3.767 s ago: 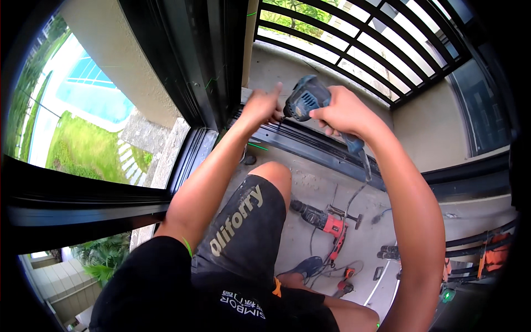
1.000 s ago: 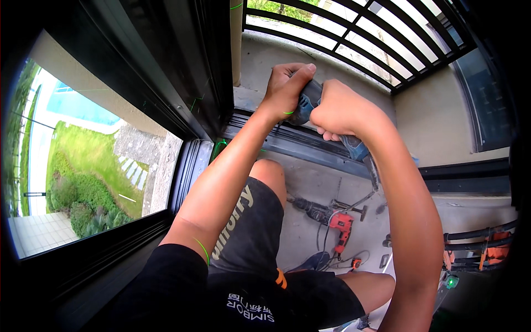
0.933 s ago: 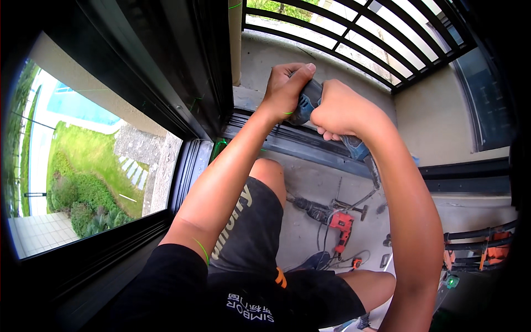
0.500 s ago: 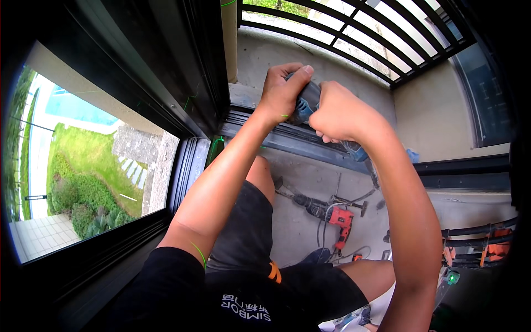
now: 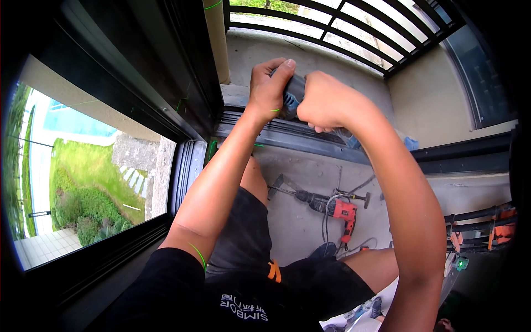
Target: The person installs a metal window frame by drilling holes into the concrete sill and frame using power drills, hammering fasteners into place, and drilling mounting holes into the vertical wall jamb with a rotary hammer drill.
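Note:
Both my arms reach forward over a dark metal window or door track. My left hand is wrapped round the front of a blue-and-grey handheld power tool, thumb on top. My right hand is closed on the same tool from the right, its fingers curled under. Vent slots show on the tool's blue housing between the two hands. Its working end is hidden, so its exact kind cannot be made out. A blue part shows below my right wrist.
A red-and-black rotary hammer with a cord lies on the concrete floor below. Dark frames rise at the left, beside a garden view. A black railing stands beyond the ledge. Orange-and-black clamps are at right.
My hands and the tool sit slightly further left and up in the picture. The whole scene has shifted a little with my head; both hands keep their hold on the tool.

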Demonstrator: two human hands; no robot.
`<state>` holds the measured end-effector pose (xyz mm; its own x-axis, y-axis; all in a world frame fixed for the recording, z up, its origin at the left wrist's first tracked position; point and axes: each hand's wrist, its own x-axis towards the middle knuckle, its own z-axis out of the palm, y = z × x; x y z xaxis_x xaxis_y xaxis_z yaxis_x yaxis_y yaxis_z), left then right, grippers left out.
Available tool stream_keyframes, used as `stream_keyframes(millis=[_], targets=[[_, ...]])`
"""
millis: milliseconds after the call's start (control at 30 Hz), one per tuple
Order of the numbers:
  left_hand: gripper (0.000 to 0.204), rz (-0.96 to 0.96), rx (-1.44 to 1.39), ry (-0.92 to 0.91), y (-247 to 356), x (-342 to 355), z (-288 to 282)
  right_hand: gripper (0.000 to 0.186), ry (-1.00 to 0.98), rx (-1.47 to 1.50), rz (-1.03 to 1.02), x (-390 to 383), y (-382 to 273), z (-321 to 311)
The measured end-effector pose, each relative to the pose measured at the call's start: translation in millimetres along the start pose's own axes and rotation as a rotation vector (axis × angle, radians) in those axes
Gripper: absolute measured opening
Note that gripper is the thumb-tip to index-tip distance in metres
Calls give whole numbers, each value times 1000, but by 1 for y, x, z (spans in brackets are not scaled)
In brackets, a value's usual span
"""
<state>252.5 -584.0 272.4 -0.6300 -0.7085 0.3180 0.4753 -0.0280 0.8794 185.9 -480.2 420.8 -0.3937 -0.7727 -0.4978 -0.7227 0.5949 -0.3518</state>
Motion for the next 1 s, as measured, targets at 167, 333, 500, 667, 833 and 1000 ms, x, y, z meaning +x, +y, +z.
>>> stream_keyframes(millis=[167,333,500,667,833,1000], targets=[[38,7,8,23,2,-2,-1,16,-10,-28,5,1,-2,-2],[37,130,145,40,-17,-6,-4,15,-1,-84,-6,13,12,8],[36,45,118,22,-10,2,6,18,-13,33,66,13,16,1],[38,33,65,-23,-12,1,1,22,14,-23,47,6,11,7],[38,74,129,-73,-8,-1,1,21,35,-26,39,5,15,12],[39,79,204,-102,-8,-1,1,17,48,18,49,7,20,11]])
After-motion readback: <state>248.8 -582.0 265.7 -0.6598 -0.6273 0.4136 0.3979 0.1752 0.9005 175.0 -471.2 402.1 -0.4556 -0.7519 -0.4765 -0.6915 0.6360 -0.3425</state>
